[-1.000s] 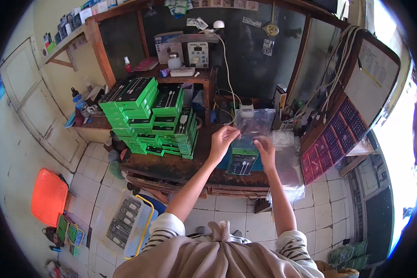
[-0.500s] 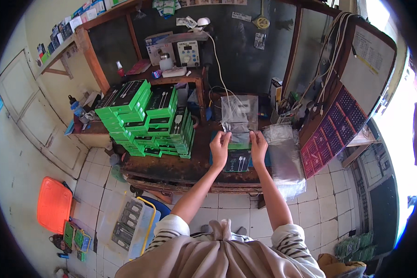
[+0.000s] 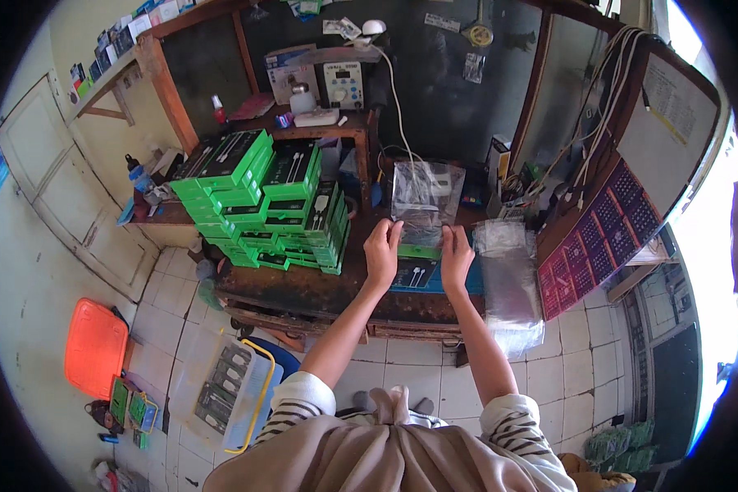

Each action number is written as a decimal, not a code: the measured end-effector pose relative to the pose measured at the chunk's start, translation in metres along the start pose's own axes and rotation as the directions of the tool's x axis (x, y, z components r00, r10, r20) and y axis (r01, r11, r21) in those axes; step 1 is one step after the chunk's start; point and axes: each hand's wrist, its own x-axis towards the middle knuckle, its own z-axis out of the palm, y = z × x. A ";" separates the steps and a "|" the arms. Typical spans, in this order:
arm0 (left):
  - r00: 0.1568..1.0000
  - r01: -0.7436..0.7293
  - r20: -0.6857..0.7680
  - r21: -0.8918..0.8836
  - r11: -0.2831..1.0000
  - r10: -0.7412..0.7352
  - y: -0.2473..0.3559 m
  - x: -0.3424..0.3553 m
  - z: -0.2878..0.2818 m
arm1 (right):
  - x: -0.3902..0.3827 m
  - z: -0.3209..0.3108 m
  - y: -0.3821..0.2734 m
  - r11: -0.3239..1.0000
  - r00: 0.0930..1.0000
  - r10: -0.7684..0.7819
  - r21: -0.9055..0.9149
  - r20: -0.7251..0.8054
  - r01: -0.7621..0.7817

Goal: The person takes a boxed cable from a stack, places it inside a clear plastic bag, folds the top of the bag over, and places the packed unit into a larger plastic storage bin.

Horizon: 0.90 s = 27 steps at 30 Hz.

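My left hand (image 3: 381, 254) pinches the left edge of a clear plastic bag (image 3: 425, 197) between thumb and fingers. At the opposite edge, my right hand (image 3: 457, 259) grips the same bag. Between the hands lies a black and green cable box (image 3: 415, 273), its printed face up and its green end at the bag's near edge. How much of the box is inside the bag, I cannot tell. Under the box is a blue mat (image 3: 474, 281) on the worn wooden desk (image 3: 303, 295).
Stacks of green and black boxes (image 3: 262, 209) stand left on the desk. Flat clear bags (image 3: 508, 271) hang over its front edge at right. Behind are a pen holder (image 3: 521, 184) and a soldering station (image 3: 343, 84). A plastic bin (image 3: 225, 394) sits on the floor at left.
Both hands have moved slightly away from me with the bag's edges, and less of the box's near part shows. The view has shifted a little.
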 end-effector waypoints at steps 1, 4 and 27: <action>1.000 0.021 -0.008 0.004 1.000 -0.021 -0.004 -0.004 -0.003 | -0.005 0.002 0.000 0.999 0.999 0.048 -0.004 0.009 -0.048; 0.994 0.109 0.021 0.012 0.994 -0.110 -0.008 -0.009 -0.008 | -0.009 0.003 0.002 0.990 0.989 0.139 0.012 0.046 -0.139; 0.659 -0.113 0.734 -0.122 0.986 0.166 -0.019 0.020 -0.033 | -0.006 0.003 0.093 0.949 0.938 0.311 -0.113 0.155 -0.295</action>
